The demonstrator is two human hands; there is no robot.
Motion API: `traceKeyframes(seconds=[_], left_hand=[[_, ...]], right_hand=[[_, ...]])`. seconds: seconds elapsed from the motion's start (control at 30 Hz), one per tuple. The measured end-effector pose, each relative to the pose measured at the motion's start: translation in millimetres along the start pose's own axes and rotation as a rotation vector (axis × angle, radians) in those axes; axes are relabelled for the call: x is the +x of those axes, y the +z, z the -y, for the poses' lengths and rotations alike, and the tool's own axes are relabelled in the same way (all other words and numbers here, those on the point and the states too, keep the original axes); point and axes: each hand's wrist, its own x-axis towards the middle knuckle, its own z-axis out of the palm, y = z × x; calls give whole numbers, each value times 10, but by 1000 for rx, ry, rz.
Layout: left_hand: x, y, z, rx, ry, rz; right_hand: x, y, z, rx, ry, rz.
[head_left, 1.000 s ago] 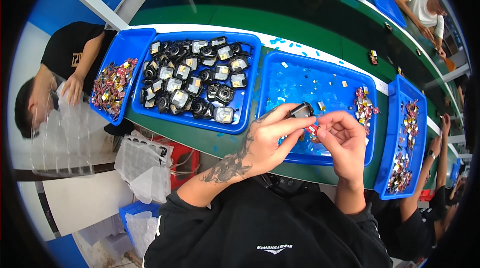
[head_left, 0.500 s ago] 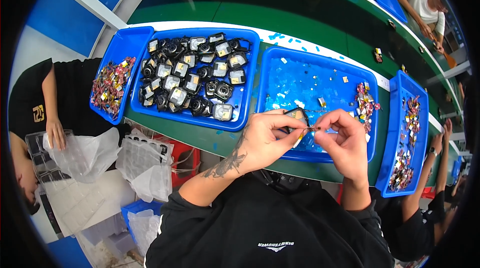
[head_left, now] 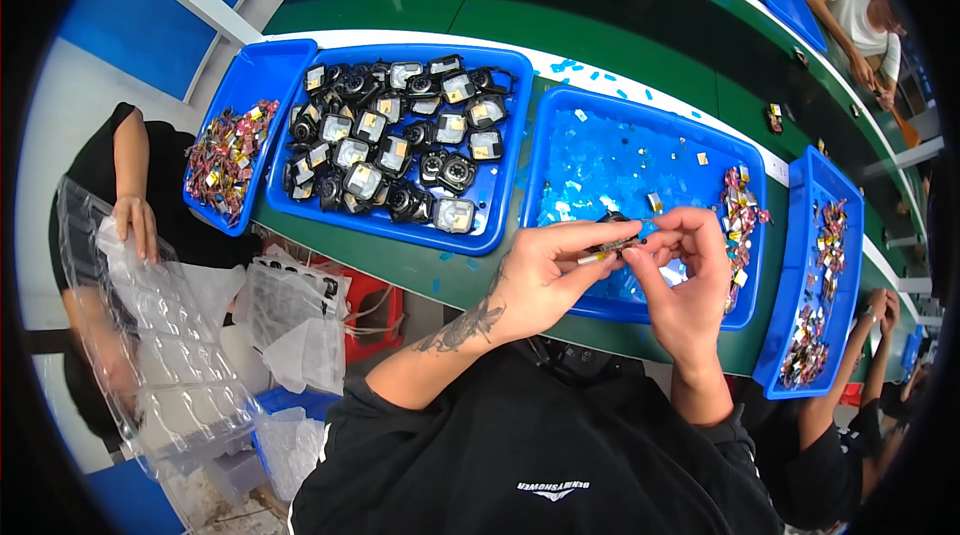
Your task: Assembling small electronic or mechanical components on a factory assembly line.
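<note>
My left hand (head_left: pixel 545 270) pinches a small circuit board assembly (head_left: pixel 613 248) with a pale, flat piece at its left end. A dark part, mostly hidden, shows behind those fingers. Thumb and forefinger of my right hand (head_left: pixel 690 265) are closed at the board's right end, by a tiny black bit; exactly what they grip is too small to make out. Both hands are over the near side of a blue tray (head_left: pixel 640 101) holding blue film pieces and a pile of small battery-and-wire parts (head_left: pixel 740 220).
To the left, a blue tray (head_left: pixel 522 135) holds many black round-faced housings (head_left: pixel 365 125). Narrow blue trays of small wired parts (head_left: pixel 228 160) stand at both ends. Behind runs a green conveyor (head_left: pixel 600 10). At left, a person handles a clear plastic tray (head_left: pixel 190 390); other people sit right.
My fingers have turned the small assembly, and the right fingertips have shifted slightly up beside it. The person at left has lifted the clear plastic tray upright. The view has shifted slightly.
</note>
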Motion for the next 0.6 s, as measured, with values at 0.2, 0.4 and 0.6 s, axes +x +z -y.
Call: traceKeyframes(seconds=[0.2,0.4,0.6], left_hand=[[44,-2,80,-82,-41,-26],[9,51,54,-173,-81,-176],[-51,-280,-54,493,81,-259]], right_hand=[[60,59,6,-38,64,-3],[62,140,-29,30,112,91],[601,-1,-275,199,179,264]])
